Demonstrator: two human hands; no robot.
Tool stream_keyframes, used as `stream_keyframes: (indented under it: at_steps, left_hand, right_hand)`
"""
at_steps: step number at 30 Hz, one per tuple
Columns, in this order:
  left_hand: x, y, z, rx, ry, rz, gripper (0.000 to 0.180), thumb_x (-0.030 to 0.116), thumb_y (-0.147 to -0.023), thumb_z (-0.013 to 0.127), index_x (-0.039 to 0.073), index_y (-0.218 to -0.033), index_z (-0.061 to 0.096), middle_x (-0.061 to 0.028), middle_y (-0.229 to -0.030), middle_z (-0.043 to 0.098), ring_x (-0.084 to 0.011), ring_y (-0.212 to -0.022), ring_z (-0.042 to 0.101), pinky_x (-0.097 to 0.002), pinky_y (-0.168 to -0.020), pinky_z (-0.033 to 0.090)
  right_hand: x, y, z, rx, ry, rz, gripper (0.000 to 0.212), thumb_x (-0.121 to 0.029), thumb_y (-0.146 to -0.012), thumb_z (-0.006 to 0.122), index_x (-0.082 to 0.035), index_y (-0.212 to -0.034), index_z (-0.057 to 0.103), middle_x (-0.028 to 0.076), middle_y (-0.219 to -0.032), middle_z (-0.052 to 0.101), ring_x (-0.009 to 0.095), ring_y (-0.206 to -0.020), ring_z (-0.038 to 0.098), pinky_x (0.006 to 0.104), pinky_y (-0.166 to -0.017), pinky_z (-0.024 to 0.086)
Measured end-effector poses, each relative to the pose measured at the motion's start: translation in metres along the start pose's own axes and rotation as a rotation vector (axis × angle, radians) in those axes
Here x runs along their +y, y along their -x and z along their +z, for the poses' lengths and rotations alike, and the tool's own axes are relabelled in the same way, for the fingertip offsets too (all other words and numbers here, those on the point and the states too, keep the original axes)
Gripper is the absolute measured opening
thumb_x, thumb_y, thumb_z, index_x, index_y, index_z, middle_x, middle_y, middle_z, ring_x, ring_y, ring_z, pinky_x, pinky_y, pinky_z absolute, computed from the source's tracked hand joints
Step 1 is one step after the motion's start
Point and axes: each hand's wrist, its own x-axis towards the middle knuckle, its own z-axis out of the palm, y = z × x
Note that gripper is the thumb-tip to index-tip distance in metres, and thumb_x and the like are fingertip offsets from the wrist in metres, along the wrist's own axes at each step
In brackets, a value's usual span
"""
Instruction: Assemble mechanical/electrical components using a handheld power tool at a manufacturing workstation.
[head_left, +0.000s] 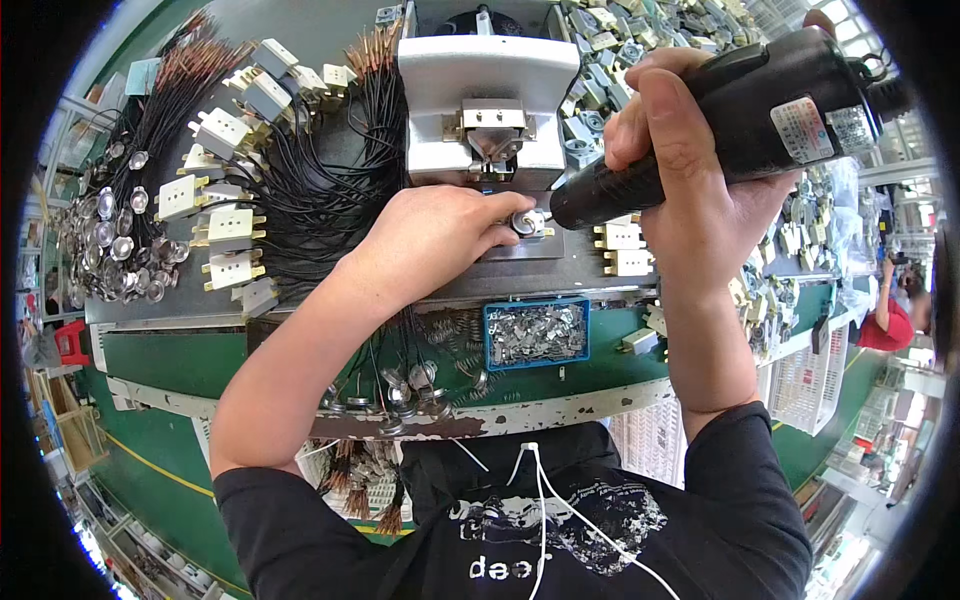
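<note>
In my right hand (690,170) is a black power screwdriver (740,115), held nearly level. Its nose points left and reaches down to the small part (527,222) at the middle of the bench. That part has a round metal top and a brass-coloured tab on its right side. My left hand (440,235) pinches it between thumb and finger, low over a metal plate (525,250). Whether the driver's tip touches the part is hard to tell. Just beyond my left hand stands a silver bench machine (490,90) with a metal fixture at its front.
Left of the machine lie black cables (330,180) with white-and-grey blocks (230,228) and round metal caps (120,225). More blocks (600,60) are heaped at right. A blue tray (588,305) of metal clips sits at the near edge, beside loose springs (445,330).
</note>
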Motion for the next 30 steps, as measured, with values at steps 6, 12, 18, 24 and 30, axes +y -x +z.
stream_keyframes:
  at_steps: [6,12,18,24,30]
  left_hand:
    - [0.001,0.000,0.003,0.026,0.010,0.013,0.035,0.035,-0.097,0.064,0.021,-0.129,0.066,-0.0084,-0.101,0.075,-0.0297,-0.095,0.072,-0.0419,-0.079,0.058]
    - [0.001,0.001,0.002,0.021,-0.009,0.016,0.036,0.036,-0.097,0.064,0.022,-0.130,0.066,-0.0089,-0.098,0.075,-0.0302,-0.094,0.071,-0.0424,-0.078,0.058]
    - [0.002,0.000,-0.001,0.009,-0.009,0.010,0.036,0.037,-0.097,0.064,0.023,-0.130,0.066,-0.0094,-0.096,0.074,-0.0305,-0.092,0.072,-0.0427,-0.077,0.058]
    - [0.000,0.000,0.000,0.019,-0.011,0.025,0.037,0.036,-0.097,0.065,0.022,-0.131,0.065,-0.0097,-0.095,0.074,-0.0307,-0.092,0.071,-0.0426,-0.078,0.058]
    - [0.000,0.001,-0.001,0.021,0.002,0.024,0.036,0.035,-0.096,0.065,0.021,-0.129,0.066,-0.0100,-0.095,0.074,-0.0306,-0.092,0.071,-0.0422,-0.077,0.058]
  right_hand:
    - [-0.004,0.001,0.006,0.078,0.015,0.001,0.016,-0.004,-0.098,0.070,0.007,-0.107,0.063,0.011,-0.076,0.065,0.017,-0.061,0.063,0.0316,-0.061,0.054]
    - [-0.001,0.001,0.002,0.052,0.005,-0.024,0.016,-0.004,-0.098,0.069,0.007,-0.107,0.062,0.011,-0.074,0.064,0.017,-0.060,0.062,0.0310,-0.059,0.053]
    - [0.004,0.004,0.003,0.060,0.009,-0.013,0.019,-0.002,-0.097,0.069,0.007,-0.111,0.060,0.012,-0.078,0.065,0.016,-0.060,0.061,0.0311,-0.059,0.053]
    - [0.005,0.007,0.004,0.087,-0.047,-0.057,0.063,0.003,-0.097,0.067,-0.007,-0.149,0.033,0.015,-0.099,0.067,0.016,-0.063,0.063,0.0326,-0.060,0.056]
    - [0.002,0.007,0.010,0.113,-0.013,-0.029,0.048,0.002,-0.098,0.066,0.000,-0.139,0.042,0.015,-0.094,0.067,0.016,-0.064,0.063,0.0325,-0.060,0.056]
